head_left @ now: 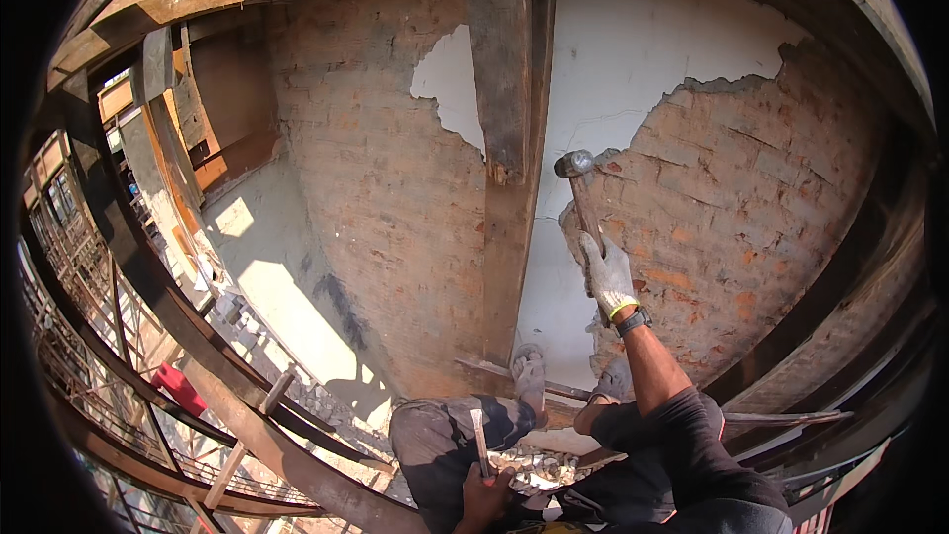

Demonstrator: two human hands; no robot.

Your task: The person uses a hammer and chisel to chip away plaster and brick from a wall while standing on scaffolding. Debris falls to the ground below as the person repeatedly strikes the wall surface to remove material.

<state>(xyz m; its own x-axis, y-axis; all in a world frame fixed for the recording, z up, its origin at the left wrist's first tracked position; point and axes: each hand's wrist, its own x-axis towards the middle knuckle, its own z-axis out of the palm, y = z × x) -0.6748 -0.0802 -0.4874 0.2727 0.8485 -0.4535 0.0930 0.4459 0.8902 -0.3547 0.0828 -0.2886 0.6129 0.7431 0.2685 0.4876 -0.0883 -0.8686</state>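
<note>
My right hand (609,273), in a pale knitted work glove, grips the handle of a sledge hammer (574,164), whose metal head is raised in front of the wall. Low in the view, my bare left hand (485,495) holds a flat cold chisel (480,439) over my lap, blade end up. Behind the hammer, white plaster (615,81) still covers part of the wall. To the right of its ragged edge, bare brickwork (730,215) shows. From this view I cannot tell whether the hammer touches the wall.
A thick timber post (508,89) runs down the wall beside the plaster. My feet rest near a narrow wooden bar (567,390). Broken rubble (537,469) lies below. Curved-looking timber beams (245,452) stand at the left, with sunlit scaffolding (63,282) beyond.
</note>
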